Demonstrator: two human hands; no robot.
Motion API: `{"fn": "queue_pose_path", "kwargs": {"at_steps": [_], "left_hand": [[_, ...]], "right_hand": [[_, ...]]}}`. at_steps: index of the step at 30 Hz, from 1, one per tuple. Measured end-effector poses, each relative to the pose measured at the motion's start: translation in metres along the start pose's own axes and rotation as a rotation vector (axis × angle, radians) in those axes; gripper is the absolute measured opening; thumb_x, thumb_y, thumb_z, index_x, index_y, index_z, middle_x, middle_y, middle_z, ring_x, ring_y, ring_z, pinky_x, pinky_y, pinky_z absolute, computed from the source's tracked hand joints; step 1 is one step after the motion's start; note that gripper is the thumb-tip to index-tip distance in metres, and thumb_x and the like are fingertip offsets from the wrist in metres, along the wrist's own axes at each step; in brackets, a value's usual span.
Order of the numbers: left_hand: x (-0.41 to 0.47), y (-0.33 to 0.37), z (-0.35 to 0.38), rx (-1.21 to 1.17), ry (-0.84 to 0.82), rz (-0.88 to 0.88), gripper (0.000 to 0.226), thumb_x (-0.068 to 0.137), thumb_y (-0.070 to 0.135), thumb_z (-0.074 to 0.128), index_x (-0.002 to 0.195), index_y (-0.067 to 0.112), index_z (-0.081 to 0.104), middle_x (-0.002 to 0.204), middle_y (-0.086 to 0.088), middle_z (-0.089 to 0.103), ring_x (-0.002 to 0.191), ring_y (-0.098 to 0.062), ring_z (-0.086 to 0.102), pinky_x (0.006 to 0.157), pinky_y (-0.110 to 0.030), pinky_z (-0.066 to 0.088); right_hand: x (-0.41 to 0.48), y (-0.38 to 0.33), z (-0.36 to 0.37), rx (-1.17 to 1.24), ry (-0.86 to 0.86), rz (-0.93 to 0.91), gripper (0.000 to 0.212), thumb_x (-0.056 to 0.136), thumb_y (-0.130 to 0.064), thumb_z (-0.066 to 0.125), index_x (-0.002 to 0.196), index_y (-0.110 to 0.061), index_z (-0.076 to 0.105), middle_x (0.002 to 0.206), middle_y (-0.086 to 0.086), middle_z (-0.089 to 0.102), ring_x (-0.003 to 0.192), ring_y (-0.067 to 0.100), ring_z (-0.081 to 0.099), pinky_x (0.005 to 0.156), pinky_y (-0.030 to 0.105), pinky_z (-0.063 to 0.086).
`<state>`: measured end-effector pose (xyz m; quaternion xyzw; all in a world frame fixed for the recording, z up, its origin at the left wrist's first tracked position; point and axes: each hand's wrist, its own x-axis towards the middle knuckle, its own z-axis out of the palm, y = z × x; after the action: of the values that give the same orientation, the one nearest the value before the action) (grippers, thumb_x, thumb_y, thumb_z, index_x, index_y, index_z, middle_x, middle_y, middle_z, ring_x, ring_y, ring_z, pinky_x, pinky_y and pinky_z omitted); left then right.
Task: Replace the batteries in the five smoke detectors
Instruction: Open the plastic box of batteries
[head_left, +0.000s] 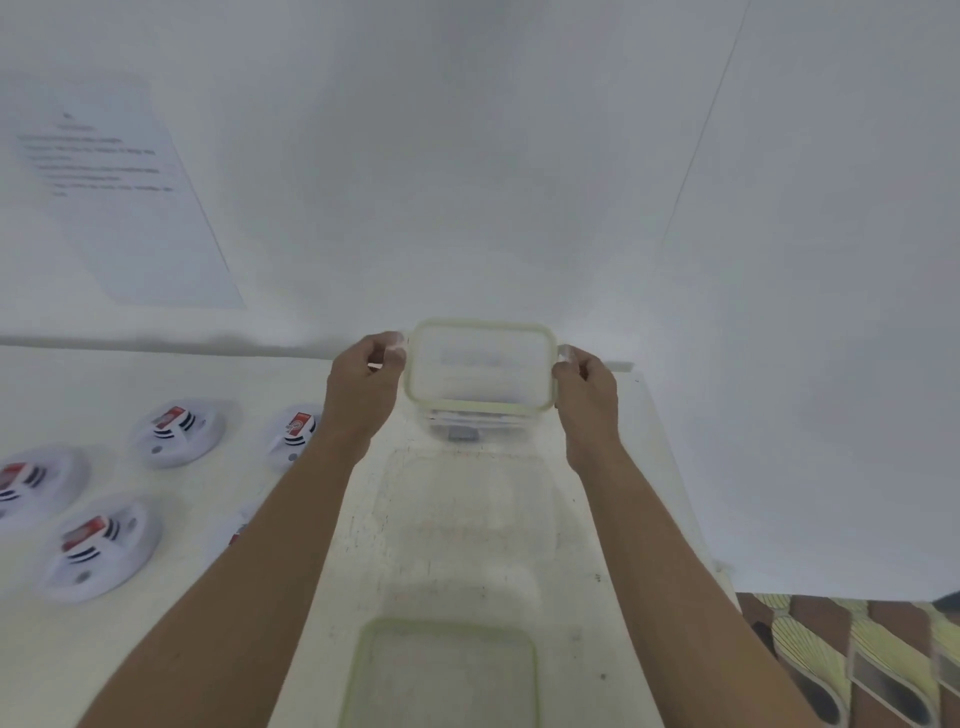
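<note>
Person's body, head-camera view: two arms only, cut off by lower frame edge.
a, left forearm (275, 561): bare along whole visible length; skin smooth; outline tapers toward wrist.
b, right forearm (654, 561): likewise bare; same taper; appears slimmer in picture.
c, left hand (363, 384): bare; knuckle ridges and finger outlines discernible, fine detail softened by blur.
d, right hand (587, 395): bare; thumb and finger outlines visible, nails too blurred to tell.
Upper arms, torso, clothing: outside frame.

Nothing legible: the printed sheet (124, 192) on the wall (467, 156) shows only blurred lines, and the red labels (171, 417) on the smoke detectors (182, 441) are smeared.
</note>
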<state>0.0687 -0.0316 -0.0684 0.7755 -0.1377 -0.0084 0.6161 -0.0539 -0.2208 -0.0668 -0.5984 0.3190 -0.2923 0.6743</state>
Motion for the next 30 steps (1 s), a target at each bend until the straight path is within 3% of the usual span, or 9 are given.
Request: {"fn": "queue_pose_path", "kwargs": {"at_steps": [4, 6, 8, 12, 16, 20, 23, 25, 30], "left_hand": [[-0.023, 0.004, -0.022, 0.101, 0.087, 0.168, 0.012, 0.095, 0.028, 0.063, 0.106, 0.031, 0.066, 0.089, 0.014, 0.066, 0.080, -0.012, 0.062, 0.077, -0.029, 0.049], [-0.040, 0.006, -0.032, 0.022, 0.083, 0.200, 0.009, 0.097, 0.025, 0.062, 0.106, 0.023, 0.065, 0.097, 0.008, 0.067, 0.066, -0.019, 0.068, 0.064, -0.033, 0.054], [-0.060, 0.007, -0.039, -0.127, 0.041, 0.197, 0.013, 0.098, 0.019, 0.061, 0.107, 0.009, 0.063, 0.103, -0.002, 0.065, 0.067, -0.022, 0.071, 0.060, -0.035, 0.059], [-0.096, 0.001, -0.054, -0.368, 0.021, 0.079, 0.019, 0.101, 0.014, 0.054, 0.096, -0.001, 0.064, 0.092, -0.005, 0.065, 0.081, -0.027, 0.070, 0.081, -0.036, 0.060], [-0.128, -0.003, -0.070, -0.649, 0.047, -0.167, 0.032, 0.102, 0.018, 0.051, 0.079, 0.000, 0.064, 0.072, -0.005, 0.065, 0.074, -0.021, 0.066, 0.077, -0.037, 0.060], [-0.159, -0.020, -0.083, -0.371, -0.025, -0.119, 0.006, 0.090, 0.014, 0.071, 0.088, 0.009, 0.072, 0.091, 0.002, 0.071, 0.087, -0.013, 0.065, 0.079, -0.030, 0.054], [-0.181, -0.030, -0.094, -0.238, -0.043, -0.099, 0.030, 0.085, 0.009, 0.076, 0.113, 0.012, 0.065, 0.110, 0.003, 0.065, 0.078, 0.006, 0.064, 0.079, -0.024, 0.052], [-0.194, -0.034, -0.097, -0.173, -0.070, -0.110, 0.044, 0.084, 0.009, 0.077, 0.123, 0.019, 0.059, 0.115, 0.008, 0.060, 0.075, 0.010, 0.063, 0.081, -0.023, 0.051], [-0.219, -0.048, -0.101, 0.072, -0.116, -0.118, 0.049, 0.079, 0.020, 0.083, 0.125, 0.018, 0.064, 0.105, 0.005, 0.066, 0.083, -0.002, 0.065, 0.082, -0.023, 0.054]], "right_hand": [[-0.030, 0.001, -0.007, -0.070, 0.042, -0.152, 0.018, 0.100, -0.015, 0.059, 0.115, -0.023, 0.059, 0.096, -0.009, 0.058, 0.079, 0.006, 0.053, 0.063, 0.009, 0.044], [-0.049, 0.004, -0.009, -0.112, 0.057, -0.214, 0.016, 0.100, -0.016, 0.059, 0.107, -0.030, 0.057, 0.095, -0.008, 0.058, 0.084, 0.008, 0.055, 0.067, 0.012, 0.043], [-0.069, 0.009, -0.011, -0.136, 0.085, -0.255, 0.014, 0.099, -0.017, 0.060, 0.107, -0.029, 0.056, 0.101, -0.007, 0.059, 0.094, 0.012, 0.057, 0.078, 0.019, 0.045], [-0.110, 0.018, -0.015, -0.244, 0.166, -0.282, 0.012, 0.099, -0.022, 0.062, 0.105, -0.032, 0.057, 0.107, -0.008, 0.049, 0.083, 0.012, 0.056, 0.075, 0.022, 0.046], [-0.150, 0.026, -0.027, -0.182, 0.141, -0.236, 0.018, 0.099, -0.016, 0.060, 0.103, -0.033, 0.059, 0.109, -0.002, 0.060, 0.075, 0.011, 0.065, 0.069, 0.019, 0.047], [-0.185, 0.031, -0.037, 0.057, 0.004, -0.079, 0.024, 0.096, 0.001, 0.049, 0.106, -0.017, 0.063, 0.101, 0.000, 0.065, 0.072, 0.009, 0.069, 0.081, 0.030, 0.058], [-0.204, 0.034, -0.045, 0.183, -0.017, 0.020, 0.021, 0.095, -0.001, 0.046, 0.094, -0.013, 0.063, 0.085, 0.004, 0.064, 0.071, 0.023, 0.061, 0.075, 0.035, 0.054], [-0.214, 0.043, -0.051, 0.044, 0.002, 0.025, 0.007, 0.092, -0.012, 0.059, 0.094, -0.018, 0.061, 0.091, 0.005, 0.062, 0.077, 0.028, 0.061, 0.074, 0.036, 0.051], [-0.242, 0.059, -0.066, -0.290, 0.020, 0.038, 0.040, 0.088, -0.015, 0.068, 0.118, -0.032, 0.048, 0.099, -0.002, 0.058, 0.092, 0.019, 0.061, 0.076, 0.033, 0.049]]}}
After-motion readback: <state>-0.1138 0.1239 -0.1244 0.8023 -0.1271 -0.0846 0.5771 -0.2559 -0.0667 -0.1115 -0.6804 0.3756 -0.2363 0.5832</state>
